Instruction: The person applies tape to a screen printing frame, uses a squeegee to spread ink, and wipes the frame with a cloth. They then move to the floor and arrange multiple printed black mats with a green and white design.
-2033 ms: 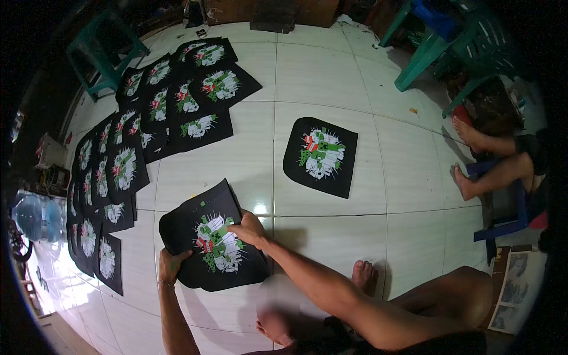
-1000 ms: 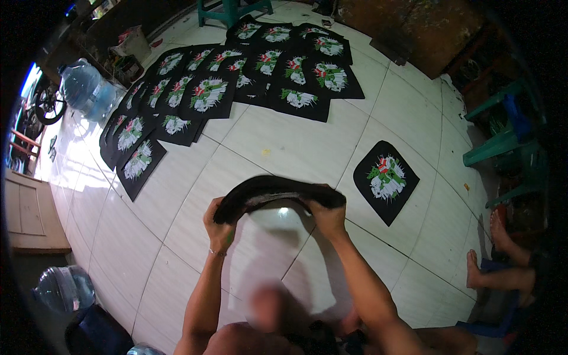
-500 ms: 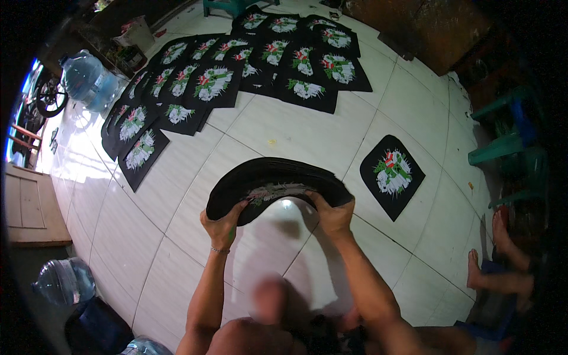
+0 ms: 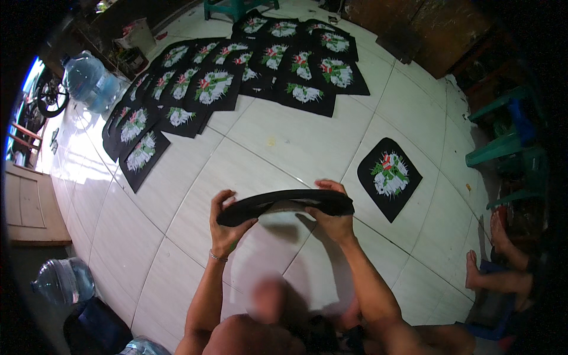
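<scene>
Between my two hands a stack of black printed fabric pieces point(image 4: 284, 199) bows upward in the middle, seen nearly edge-on. At its left end my left hand point(image 4: 226, 228) grips it, thumb below and fingers behind. My right hand point(image 4: 333, 216) clasps the other end the same way. A single black fabric piece point(image 4: 390, 177) with a white, green and red print lies flat on the floor to the right. Farther off, many similar pieces point(image 4: 213, 83) are spread in overlapping rows. The print on the held stack is mostly hidden.
White tiles point(image 4: 266, 160) make up the floor. Large water bottles point(image 4: 89, 80) stand at the left, with another bottle point(image 4: 65, 281) nearer. Green plastic stools point(image 4: 497, 148) are along the right, where another person's bare feet point(image 4: 473, 269) show. A wooden cabinet point(image 4: 438, 35) stands at the back right.
The stack has come down and tilted from showing part of its print to nearly edge-on. Fingers of both hands now show behind it.
</scene>
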Demonstrator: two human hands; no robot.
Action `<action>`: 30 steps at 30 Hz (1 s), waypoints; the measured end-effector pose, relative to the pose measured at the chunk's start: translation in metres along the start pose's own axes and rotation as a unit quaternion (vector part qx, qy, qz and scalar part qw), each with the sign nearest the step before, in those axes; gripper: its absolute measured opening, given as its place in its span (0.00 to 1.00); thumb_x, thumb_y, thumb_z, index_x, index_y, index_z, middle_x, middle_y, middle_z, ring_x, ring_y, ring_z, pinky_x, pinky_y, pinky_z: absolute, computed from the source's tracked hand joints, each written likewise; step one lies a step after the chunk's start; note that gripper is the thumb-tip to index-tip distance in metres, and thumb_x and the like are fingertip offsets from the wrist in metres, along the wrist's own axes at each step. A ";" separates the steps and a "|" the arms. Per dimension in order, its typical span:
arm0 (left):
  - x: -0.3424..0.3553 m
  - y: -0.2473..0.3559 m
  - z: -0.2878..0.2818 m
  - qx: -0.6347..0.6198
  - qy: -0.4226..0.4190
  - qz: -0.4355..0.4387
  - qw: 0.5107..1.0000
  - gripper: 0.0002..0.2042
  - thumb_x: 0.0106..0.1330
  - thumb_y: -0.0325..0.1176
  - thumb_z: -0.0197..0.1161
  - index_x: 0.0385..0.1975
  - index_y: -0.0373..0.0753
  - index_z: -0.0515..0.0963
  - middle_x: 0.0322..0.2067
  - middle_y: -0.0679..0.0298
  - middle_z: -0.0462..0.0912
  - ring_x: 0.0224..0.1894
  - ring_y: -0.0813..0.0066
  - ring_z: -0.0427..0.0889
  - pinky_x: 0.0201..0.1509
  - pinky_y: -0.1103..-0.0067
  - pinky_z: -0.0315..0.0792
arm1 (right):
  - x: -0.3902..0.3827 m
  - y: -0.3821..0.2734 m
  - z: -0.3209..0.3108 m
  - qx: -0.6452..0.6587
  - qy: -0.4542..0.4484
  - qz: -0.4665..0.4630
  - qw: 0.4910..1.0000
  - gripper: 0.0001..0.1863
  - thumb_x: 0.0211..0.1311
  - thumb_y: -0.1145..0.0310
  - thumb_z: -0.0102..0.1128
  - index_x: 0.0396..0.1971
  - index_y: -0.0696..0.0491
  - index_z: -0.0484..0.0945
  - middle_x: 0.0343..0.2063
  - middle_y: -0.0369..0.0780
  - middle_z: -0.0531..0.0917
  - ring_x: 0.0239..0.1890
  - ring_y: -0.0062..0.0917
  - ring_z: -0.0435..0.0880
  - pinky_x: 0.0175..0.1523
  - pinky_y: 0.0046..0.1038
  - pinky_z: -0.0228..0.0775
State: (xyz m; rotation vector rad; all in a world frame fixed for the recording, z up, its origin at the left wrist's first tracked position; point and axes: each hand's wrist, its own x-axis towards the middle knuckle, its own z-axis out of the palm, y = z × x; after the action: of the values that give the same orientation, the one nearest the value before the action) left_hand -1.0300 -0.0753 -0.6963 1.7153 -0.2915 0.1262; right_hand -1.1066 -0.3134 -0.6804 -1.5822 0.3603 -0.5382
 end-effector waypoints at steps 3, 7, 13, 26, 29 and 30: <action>0.003 0.001 -0.001 0.012 -0.023 -0.091 0.995 0.17 0.48 0.21 0.76 0.38 0.31 0.80 0.33 0.62 0.86 0.34 0.78 0.83 0.41 0.80 0.78 | 0.005 -0.001 0.000 -0.039 -0.003 0.109 0.993 0.09 0.53 0.75 0.71 0.34 0.60 0.84 0.33 0.39 0.88 0.36 0.21 0.85 0.45 0.24 0.76; 0.004 0.003 0.001 -0.021 0.075 -0.095 0.992 0.16 0.48 0.23 0.77 0.38 0.31 0.81 0.33 0.61 0.87 0.32 0.78 0.84 0.39 0.78 0.79 | 0.000 0.006 -0.009 -0.025 -0.028 -0.025 0.999 0.15 0.50 0.77 0.74 0.39 0.61 0.82 0.34 0.38 0.87 0.36 0.19 0.84 0.47 0.23 0.75; 0.016 0.005 0.014 0.017 0.074 -0.186 0.980 0.14 0.49 0.25 0.77 0.35 0.30 0.82 0.32 0.63 0.87 0.32 0.78 0.83 0.39 0.78 0.79 | 0.005 0.024 0.000 -0.164 -0.036 -0.007 0.986 0.13 0.50 0.78 0.73 0.36 0.61 0.80 0.31 0.37 0.85 0.37 0.18 0.82 0.45 0.21 0.74; -0.003 -0.017 -0.012 0.032 -0.039 -0.031 0.998 0.09 0.52 0.20 0.69 0.34 0.32 0.81 0.32 0.58 0.86 0.35 0.73 0.85 0.44 0.80 0.78 | 0.001 0.023 0.004 -0.088 -0.080 -0.081 0.990 0.13 0.54 0.83 0.57 0.39 0.60 0.84 0.35 0.41 0.87 0.36 0.18 0.83 0.47 0.20 0.74; -0.003 -0.004 0.003 -0.137 0.013 -0.058 0.989 0.24 0.47 0.22 0.76 0.46 0.31 0.77 0.39 0.60 0.85 0.40 0.76 0.83 0.47 0.79 0.77 | 0.001 0.013 -0.003 -0.033 -0.087 -0.033 0.995 0.15 0.54 0.78 0.67 0.43 0.59 0.82 0.36 0.40 0.87 0.37 0.17 0.83 0.45 0.20 0.74; 0.002 -0.001 0.004 -0.088 -0.027 -0.078 0.993 0.24 0.47 0.23 0.76 0.46 0.32 0.77 0.39 0.60 0.85 0.41 0.76 0.83 0.48 0.78 0.77 | 0.001 0.012 0.003 0.022 -0.107 -0.003 0.994 0.16 0.53 0.76 0.69 0.44 0.58 0.82 0.38 0.41 0.87 0.38 0.20 0.85 0.45 0.20 0.75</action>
State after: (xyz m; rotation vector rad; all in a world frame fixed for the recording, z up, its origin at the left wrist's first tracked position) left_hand -1.0279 -0.0799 -0.6971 1.5606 -0.2011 -0.0592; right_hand -1.1029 -0.3128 -0.6924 -1.5809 0.1807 -0.3740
